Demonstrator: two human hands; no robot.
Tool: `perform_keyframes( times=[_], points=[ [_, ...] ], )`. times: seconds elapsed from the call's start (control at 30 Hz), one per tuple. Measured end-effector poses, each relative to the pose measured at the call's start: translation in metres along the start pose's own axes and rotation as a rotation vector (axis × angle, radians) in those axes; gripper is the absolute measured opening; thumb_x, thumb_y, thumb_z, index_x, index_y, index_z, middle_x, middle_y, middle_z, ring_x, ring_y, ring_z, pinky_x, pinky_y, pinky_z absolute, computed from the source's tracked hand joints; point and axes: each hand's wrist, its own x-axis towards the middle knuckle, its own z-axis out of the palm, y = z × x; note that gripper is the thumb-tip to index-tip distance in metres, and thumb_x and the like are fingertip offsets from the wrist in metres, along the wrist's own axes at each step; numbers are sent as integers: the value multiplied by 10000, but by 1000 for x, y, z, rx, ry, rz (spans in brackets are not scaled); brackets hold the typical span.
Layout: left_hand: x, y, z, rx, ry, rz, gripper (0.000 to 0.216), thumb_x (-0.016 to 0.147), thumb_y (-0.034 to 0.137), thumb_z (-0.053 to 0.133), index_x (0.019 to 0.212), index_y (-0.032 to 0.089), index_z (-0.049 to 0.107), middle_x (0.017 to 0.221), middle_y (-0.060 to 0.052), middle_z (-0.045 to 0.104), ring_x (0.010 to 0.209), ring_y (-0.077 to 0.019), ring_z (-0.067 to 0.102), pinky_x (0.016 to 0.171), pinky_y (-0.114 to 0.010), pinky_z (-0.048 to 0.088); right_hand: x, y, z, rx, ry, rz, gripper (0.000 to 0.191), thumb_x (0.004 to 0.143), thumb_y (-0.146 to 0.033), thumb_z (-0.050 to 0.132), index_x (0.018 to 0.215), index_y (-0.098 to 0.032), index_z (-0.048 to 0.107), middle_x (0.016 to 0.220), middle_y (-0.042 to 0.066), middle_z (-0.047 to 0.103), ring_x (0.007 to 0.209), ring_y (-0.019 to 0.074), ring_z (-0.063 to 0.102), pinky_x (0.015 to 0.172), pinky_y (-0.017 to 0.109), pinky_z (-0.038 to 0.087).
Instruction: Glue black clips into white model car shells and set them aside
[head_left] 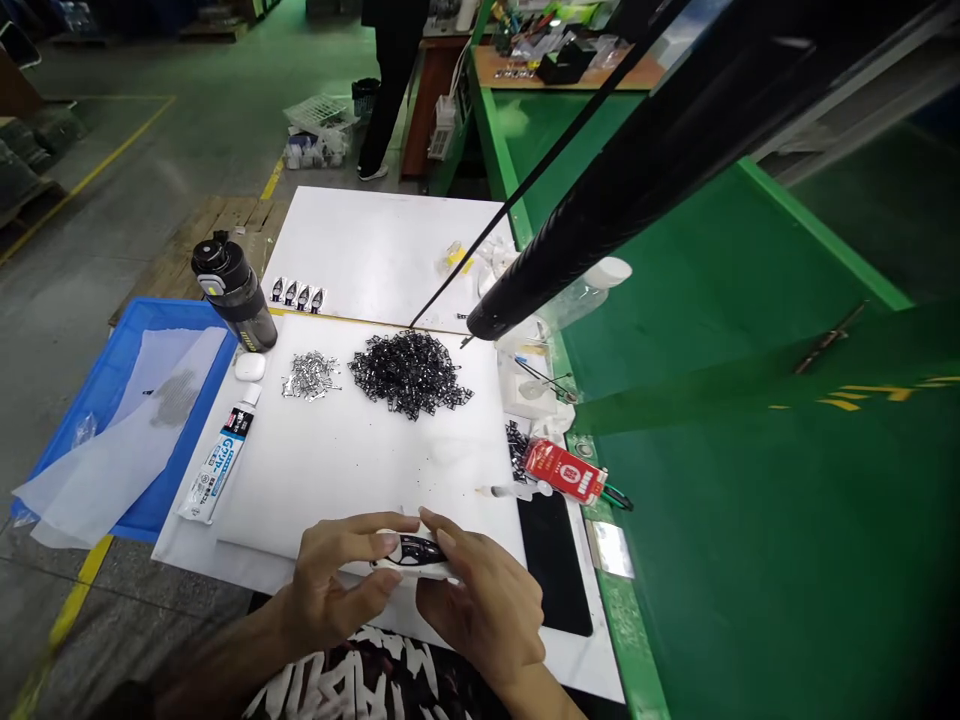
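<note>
Item: a glossy black-and-white plastic part, held over the front edge of a white plastic board, pinched from both ends between the curled fingers of the left hand and the fingertips of the right hand.

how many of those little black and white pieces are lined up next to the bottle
4, in one row on the white board, right of the bottle: leftmost piece, second piece, third piece, rightmost piece.
</note>
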Motion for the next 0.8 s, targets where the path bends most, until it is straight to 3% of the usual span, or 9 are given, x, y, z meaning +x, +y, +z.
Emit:
perform_keyframes(
  times=[0.07, 0.13, 0.23, 0.33, 0.43, 0.57, 0.67, 0.73, 0.8],
  points=[
    [1, 9, 0, 2, 18, -37, 478, 1004, 179, 756, 1421, 410, 734, 1391, -55, 835, 1263, -283, 812, 1030, -415, 713, 6, 0, -2, 11, -14, 2, 447, 969, -46, 627, 1404, -140, 668, 994, 113, 866, 755, 200, 839, 538, 259, 660],
    [3, 14, -1, 13, 42, -102, 449, 1010, 178, 747, 1397, 406, 753, 1390, -53, 835, 1273, -287, 807, 1043, -423, 708, 9, 1, -5, 20, -111, 35, 489, 955, -23, 619, 1429, -141, 649, 1030, 117, 869, 750, 192, 838, 599, 258, 682],
    [7, 16, -4, 10, 61, -196, 313, 983, 249, 803, 1267, 379, 833, 1287, -56, 874, 1162, -307, 852, 993, -438, 726, 2, 1, -10, 15, -218, 74, 531, 992, -49, 585, 1509, -170, 595, 1103, 113, 869, 734, 186, 832, 636, 262, 685],
    [12, 15, -8, 6, 85, -347, 184, 891, 307, 907, 1065, 366, 896, 1114, -48, 910, 1030, -324, 877, 939, -453, 734, -13, -5, -11, -30, -278, 208, 530, 1071, -135, 556, 1582, -271, 527, 1187, 81, 861, 769, 206, 837, 667, 315, 694],
    [15, 14, -10, 41, 116, -488, 162, 831, 362, 947, 989, 357, 910, 1042, -54, 913, 981, -346, 872, 933, -486, 723, -23, -11, -10, -79, -352, 332, 497, 1100, -176, 571, 1585, -278, 527, 1234, 102, 847, 853, 241, 848, 753, 376, 714],
    [18, 12, -10, 72, 122, -579, 224, 818, 412, 939, 1025, 336, 899, 1007, -62, 909, 963, -350, 854, 917, -491, 700, -18, -7, -12, 26, -380, 301, 410, 1108, -248, 614, 1518, -244, 602, 1218, 117, 847, 915, 256, 859, 769, 364, 735],
    [17, 11, -8, 96, 90, -590, 302, 838, 408, 921, 1128, 337, 876, 1052, -62, 906, 963, -339, 840, 888, -462, 690, -11, -1, -22, 157, -453, 421, 373, 1073, -363, 709, 1427, -256, 657, 1190, 82, 852, 992, 265, 859, 847, 361, 746],
    [16, 11, -7, 147, 14, -565, 330, 870, 403, 897, 1196, 368, 866, 1100, -59, 903, 935, -327, 834, 860, -445, 685, -9, 1, -33, 186, -470, 523, 329, 1071, -395, 708, 1382, -290, 684, 1159, 58, 858, 960, 263, 862, 836, 343, 747],
    [19, 10, -8, 180, -138, -502, 399, 895, 415, 882, 1292, 398, 844, 1143, -63, 900, 930, -322, 836, 867, -434, 678, -10, 1, -50, 167, -463, 554, 290, 1071, -426, 698, 1344, -332, 720, 1113, 40, 864, 905, 265, 862, 785, 316, 747]
  ],
)
